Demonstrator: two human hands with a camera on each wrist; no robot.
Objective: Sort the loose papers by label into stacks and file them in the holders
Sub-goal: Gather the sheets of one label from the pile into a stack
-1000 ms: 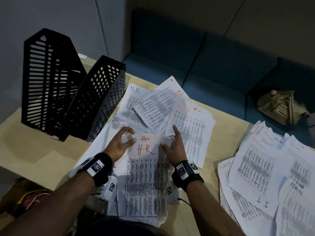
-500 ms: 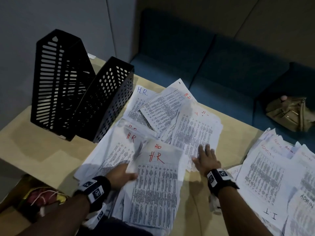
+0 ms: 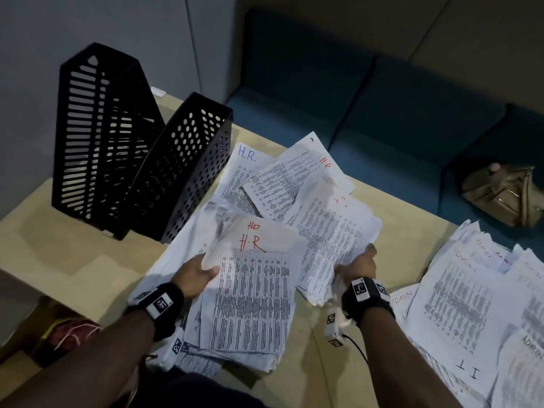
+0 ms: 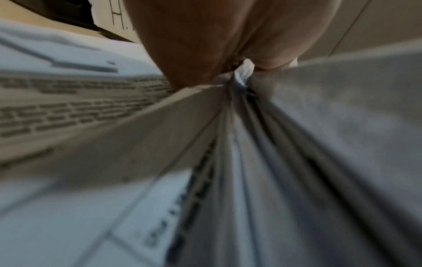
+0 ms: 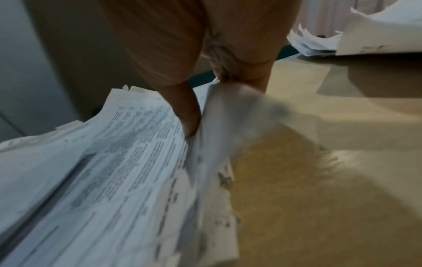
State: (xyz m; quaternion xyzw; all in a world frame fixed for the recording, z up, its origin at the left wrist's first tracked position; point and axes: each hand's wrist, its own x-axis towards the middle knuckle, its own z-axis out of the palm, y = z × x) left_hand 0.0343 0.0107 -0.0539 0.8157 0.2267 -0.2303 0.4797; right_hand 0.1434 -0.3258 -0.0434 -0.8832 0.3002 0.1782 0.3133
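1. Left hand (image 3: 195, 275): grasps the near H.R. bundle (image 3: 253, 301) at its left edge, thumb over the top sheet; the left wrist view shows many sheets pinched together, probably so they lift as one.
2. Right hand (image 3: 357, 265): clenched on the right-hand edge of a second sheaf (image 3: 332, 234), thumb on top in the right wrist view; likely gathering it toward the first bundle.
3. Further H.R. sheets (image 3: 282, 178): fanned loose on the table (image 3: 73, 260) beyond both hands, not yet squared.
4. Admin and I.T. papers (image 3: 459, 293): a separate spread well to the right, kept apart by label.
5. Two black holders (image 3: 132, 148): upright at the far left, just beside the H.R. sheets, seemingly empty.
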